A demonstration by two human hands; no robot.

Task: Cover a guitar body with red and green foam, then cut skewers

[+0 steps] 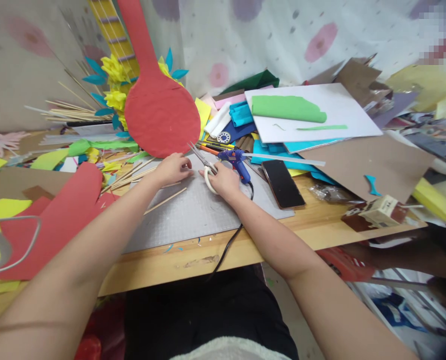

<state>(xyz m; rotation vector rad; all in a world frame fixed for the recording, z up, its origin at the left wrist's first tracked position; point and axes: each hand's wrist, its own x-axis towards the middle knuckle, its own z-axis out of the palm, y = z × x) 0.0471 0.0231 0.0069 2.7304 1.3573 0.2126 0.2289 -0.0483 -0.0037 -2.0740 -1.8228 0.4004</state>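
Note:
My right hand (pixel 226 181) is closed around the white handles of a pair of scissors (pixel 209 171), whose blades point away toward the back left. My left hand (pixel 171 170) hovers over the grey cutting mat (pixel 204 212), fingers loosely curled and apart, with nothing visible in them. Just behind it stands a round red paper-covered shape (pixel 162 117) with a long neck, leaning upright. A blue glue gun (pixel 235 161) lies right beside my right hand, its black cord running over the table edge. Thin wooden sticks (pixel 165 201) lie by my left wrist.
A phone (pixel 283 184) rests right of the mat. Behind it, a white board (pixel 343 112) carries green crepe paper (pixel 287 109). Red paper (pixel 58 225) covers the left side, near bundled sticks (pixel 73 112). A small carton (pixel 384 212) stands near the right edge.

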